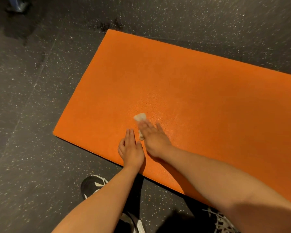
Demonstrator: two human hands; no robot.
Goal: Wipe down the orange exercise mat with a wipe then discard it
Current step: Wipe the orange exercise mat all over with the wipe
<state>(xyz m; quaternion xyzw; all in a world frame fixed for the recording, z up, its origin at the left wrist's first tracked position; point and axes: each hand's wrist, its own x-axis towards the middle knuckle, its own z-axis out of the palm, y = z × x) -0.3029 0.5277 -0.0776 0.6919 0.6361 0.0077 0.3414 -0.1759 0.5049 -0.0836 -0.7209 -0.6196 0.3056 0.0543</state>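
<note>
The orange exercise mat (pixel 183 84) lies flat on the dark speckled floor, running from the lower left to the right edge of view. My right hand (pixel 154 137) presses a crumpled white wipe (pixel 140 117) flat against the mat near its front edge, fingers straight and blurred; part of the wipe shows past the fingertips and part beside the palm. Just to its left, my left hand (pixel 130 148) rests flat on the mat with its fingers straight.
Dark rubber floor (pixel 32 115) with white flecks surrounds the mat. My black-and-white shoes (pixel 92 184) stand on the floor just in front of the mat's near edge. A dark wet-looking patch (pixel 110 25) lies beyond the mat's far corner.
</note>
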